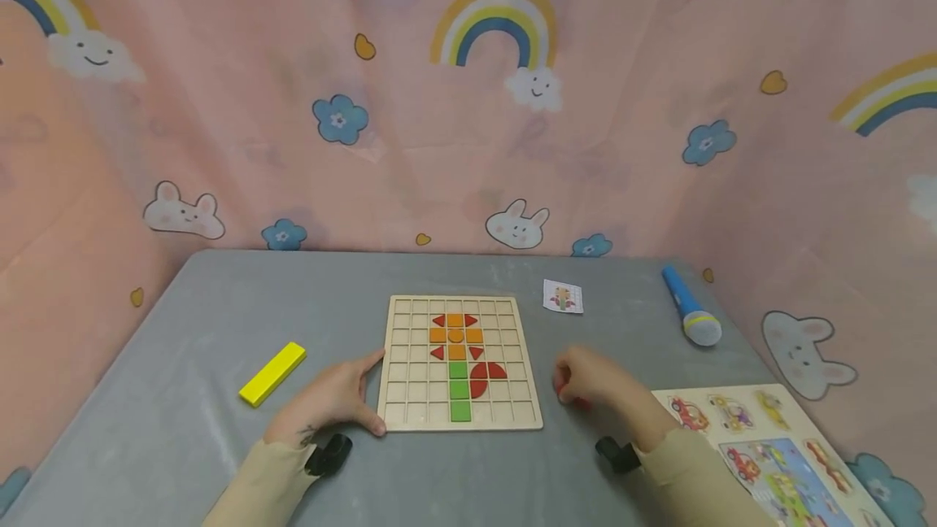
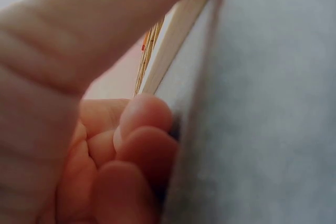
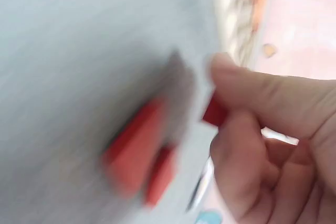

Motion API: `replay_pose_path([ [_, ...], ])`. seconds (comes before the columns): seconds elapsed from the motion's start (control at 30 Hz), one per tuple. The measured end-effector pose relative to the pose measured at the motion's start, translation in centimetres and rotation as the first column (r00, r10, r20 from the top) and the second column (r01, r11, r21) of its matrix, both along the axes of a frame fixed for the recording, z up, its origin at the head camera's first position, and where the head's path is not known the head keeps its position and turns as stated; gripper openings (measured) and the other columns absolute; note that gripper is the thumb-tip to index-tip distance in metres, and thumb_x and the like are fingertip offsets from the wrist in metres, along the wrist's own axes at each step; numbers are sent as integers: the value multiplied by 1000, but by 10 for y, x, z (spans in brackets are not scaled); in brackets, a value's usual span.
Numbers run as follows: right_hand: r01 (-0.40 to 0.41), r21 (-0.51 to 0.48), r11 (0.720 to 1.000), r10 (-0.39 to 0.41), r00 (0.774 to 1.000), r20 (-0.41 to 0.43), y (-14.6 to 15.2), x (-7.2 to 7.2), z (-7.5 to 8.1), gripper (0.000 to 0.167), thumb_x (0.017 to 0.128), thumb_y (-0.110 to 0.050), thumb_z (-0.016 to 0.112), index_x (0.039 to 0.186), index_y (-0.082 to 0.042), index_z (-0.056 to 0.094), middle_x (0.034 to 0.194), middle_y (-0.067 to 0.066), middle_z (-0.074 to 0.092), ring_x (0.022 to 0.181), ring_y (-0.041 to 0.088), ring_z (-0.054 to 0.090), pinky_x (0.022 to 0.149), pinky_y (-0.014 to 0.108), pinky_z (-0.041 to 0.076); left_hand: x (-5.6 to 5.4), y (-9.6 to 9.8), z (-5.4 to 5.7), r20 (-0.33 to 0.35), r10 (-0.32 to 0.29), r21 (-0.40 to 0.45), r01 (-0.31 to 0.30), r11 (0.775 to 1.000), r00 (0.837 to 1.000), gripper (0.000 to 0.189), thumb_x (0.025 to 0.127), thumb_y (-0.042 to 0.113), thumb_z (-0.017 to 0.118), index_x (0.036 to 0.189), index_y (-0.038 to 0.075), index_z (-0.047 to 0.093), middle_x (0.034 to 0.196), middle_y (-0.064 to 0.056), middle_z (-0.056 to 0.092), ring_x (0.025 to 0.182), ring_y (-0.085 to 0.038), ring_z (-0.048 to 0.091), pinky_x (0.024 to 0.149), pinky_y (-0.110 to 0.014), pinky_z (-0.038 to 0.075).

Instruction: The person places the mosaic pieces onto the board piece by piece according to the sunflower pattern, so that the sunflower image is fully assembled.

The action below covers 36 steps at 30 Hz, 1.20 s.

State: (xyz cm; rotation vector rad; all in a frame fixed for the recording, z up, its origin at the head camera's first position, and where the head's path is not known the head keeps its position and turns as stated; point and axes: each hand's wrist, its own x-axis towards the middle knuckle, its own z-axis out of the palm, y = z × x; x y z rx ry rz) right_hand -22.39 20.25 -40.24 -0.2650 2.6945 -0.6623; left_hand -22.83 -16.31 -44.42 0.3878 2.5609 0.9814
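Observation:
A light wooden grid board [image 1: 417, 391] lies on the grey table. Its squares hold a flower of orange blocks, small red triangles, green squares [image 1: 458, 389] and red quarter-circles [image 1: 479, 389]. My left hand [image 1: 333, 393] touches the board's left edge with thumb and index finger spread apart. In the left wrist view its other fingers [image 2: 147, 153] bend close to the table. Right of the board, my right hand [image 1: 596, 381] pinches a small red block [image 3: 215, 109] between thumb and index finger, which mostly cover it. Two more red blocks [image 3: 135, 148] lie below, blurred.
A yellow bar [image 1: 272, 374] lies left of the left hand. Behind the board to the right is a small picture card [image 1: 563, 297]. A blue toy microphone [image 1: 690, 306] rests at the far right, and a cartoon picture board [image 1: 732, 434] sits partly under the right forearm.

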Motion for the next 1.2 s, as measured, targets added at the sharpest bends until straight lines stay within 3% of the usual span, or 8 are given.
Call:
replay_pose_path([
  [0.2,-16,-142,990,9,999,-50,-52,-18,17,3,79,-5,64,79,-7,67,68,1,56,62,14,48,54,26,38,-2,1,2,2,17,-5,-17,1000,1000,120,42,27,93,143,6,33,57,-2,49,47,-13,41,45,-25,30],
  [0.37,-29,-233,972,11,997,-80,-105,-25,14,9,81,-7,65,87,-8,72,86,2,66,70,14,50,60,26,42,-2,2,4,3,25,2,-25,1000,1000,120,41,26,93,143,6,33,56,-2,49,47,-13,40,45,-25,30],
  [0.47,-42,-266,963,11,993,-115,-126,-26,8,5,81,-6,65,80,-7,70,80,3,65,64,13,50,57,25,42,-2,3,4,8,31,14,-31,999,999,121,41,25,93,143,5,33,57,-3,50,47,-13,40,44,-25,31],
  [0.63,3,-286,958,-25,997,-74,-144,-27,-2,8,80,-2,65,73,-5,64,68,5,61,53,12,51,50,25,43,-3,2,5,8,23,22,-23,1000,1000,120,42,25,93,144,5,32,57,-3,51,48,-13,41,45,-26,32],
  [0.77,23,-255,967,-40,997,-63,-150,-28,-4,14,80,0,65,67,-4,61,59,6,59,47,13,52,47,25,43,-4,1,6,10,21,25,-21,999,1000,120,42,26,93,144,5,32,58,-3,51,48,-13,42,45,-25,32],
  [0.97,4,-74,997,-14,991,-133,-159,-27,-4,28,79,-6,67,53,-11,55,50,-2,45,46,12,40,46,24,32,-3,-1,6,11,19,18,-19,1000,1000,119,43,26,93,143,5,32,58,-3,51,48,-14,43,46,-26,33],
  [1.2,25,92,995,-10,988,-155,-165,-23,-3,39,79,-9,64,47,-17,42,45,-5,30,42,11,31,43,25,23,0,-1,4,-16,2,22,-1,1000,1000,119,42,28,93,143,3,33,56,-1,50,46,-12,41,44,-25,32],
])
